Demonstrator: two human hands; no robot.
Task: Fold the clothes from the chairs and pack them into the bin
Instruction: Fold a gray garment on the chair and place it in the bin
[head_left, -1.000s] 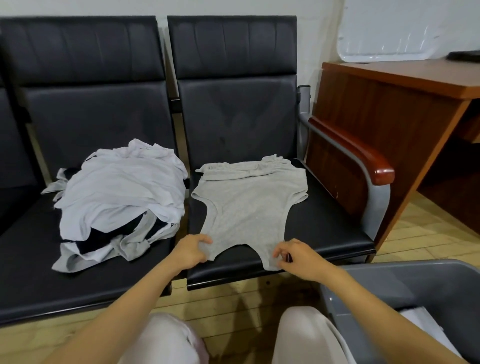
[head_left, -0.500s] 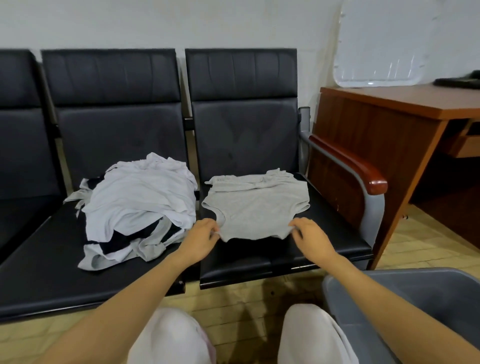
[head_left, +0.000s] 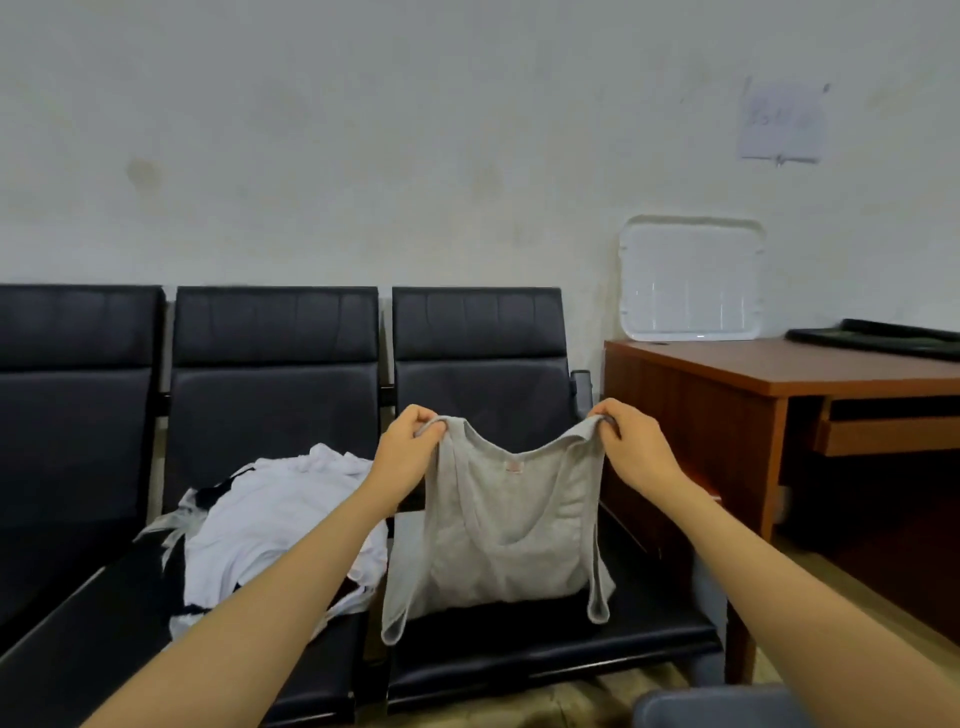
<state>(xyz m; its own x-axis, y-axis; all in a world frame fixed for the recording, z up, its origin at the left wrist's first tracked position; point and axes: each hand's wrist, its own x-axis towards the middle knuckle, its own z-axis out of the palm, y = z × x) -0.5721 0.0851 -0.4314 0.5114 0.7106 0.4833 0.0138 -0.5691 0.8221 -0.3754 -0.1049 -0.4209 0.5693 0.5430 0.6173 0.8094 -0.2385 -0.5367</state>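
Both hands are raised and well apart, each pinching one top corner of the grey vest. The left hand and the right hand have thumb and fingers curled over the edge. The vest hangs between them over the right chair, its top edge sagging in a curve. Two strap loops dangle at the bottom; I cannot tell whether the cloth rests on the seat. It looks light, thin and limp, so it probably keeps no shape unless laid flat. Corners and hem edges seem the best holds, since a grab in mid-panel would likely bunch it. A white pile lies on the middle chair, and the bin shows at lower right.
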